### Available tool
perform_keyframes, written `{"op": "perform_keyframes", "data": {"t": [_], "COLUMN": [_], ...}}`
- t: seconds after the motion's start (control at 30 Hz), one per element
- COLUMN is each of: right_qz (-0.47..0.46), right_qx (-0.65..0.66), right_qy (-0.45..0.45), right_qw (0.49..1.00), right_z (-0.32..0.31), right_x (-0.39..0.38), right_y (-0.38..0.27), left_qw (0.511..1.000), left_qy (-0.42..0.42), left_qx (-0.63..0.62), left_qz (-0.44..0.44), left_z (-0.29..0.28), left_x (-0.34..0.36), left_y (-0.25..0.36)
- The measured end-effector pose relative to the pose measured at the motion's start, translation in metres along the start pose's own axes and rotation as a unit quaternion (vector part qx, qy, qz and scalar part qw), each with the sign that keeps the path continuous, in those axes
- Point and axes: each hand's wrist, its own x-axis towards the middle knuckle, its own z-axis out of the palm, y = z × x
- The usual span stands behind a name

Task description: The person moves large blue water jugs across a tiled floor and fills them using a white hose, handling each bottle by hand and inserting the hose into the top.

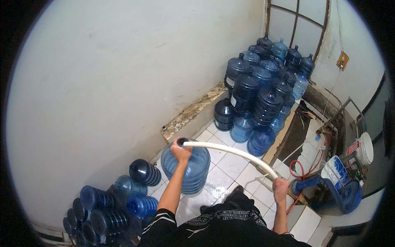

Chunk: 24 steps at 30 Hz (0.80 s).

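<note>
I find the left hand clasping the neck of the blue bottle, upright on the tiled floor, near its edge along the wall. The right hand is closed around the white hose, whose far end meets the bottle's mouth; from my remote post, insertion depth cannot be determined.

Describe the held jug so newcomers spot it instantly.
Along the pale wall, between the far stack and the near pile, stands a blue jug. It alone has the left hand on its neck and a white hose at its mouth.
</note>
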Motion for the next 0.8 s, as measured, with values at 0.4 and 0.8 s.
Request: {"op": "perform_keyframes", "data": {"t": [0.4,0.8], "right_qz": [0.013,0.183], "right_qx": [-0.014,-0.021], "right_qy": [-0.005,0.14], "right_qw": [1.0,0.973], "right_z": [0.03,-0.031], "right_x": [0.103,0.163], "right_y": [0.007,0.107], "left_qw": [0.983,0.994], "left_qy": [-0.131,-0.029], "left_qx": [0.13,0.075], "left_qz": [0.009,-0.071], "left_z": [0.105,0.259], "left_x": [0.028,0.166], "left_y": [0.028,0.043]}}
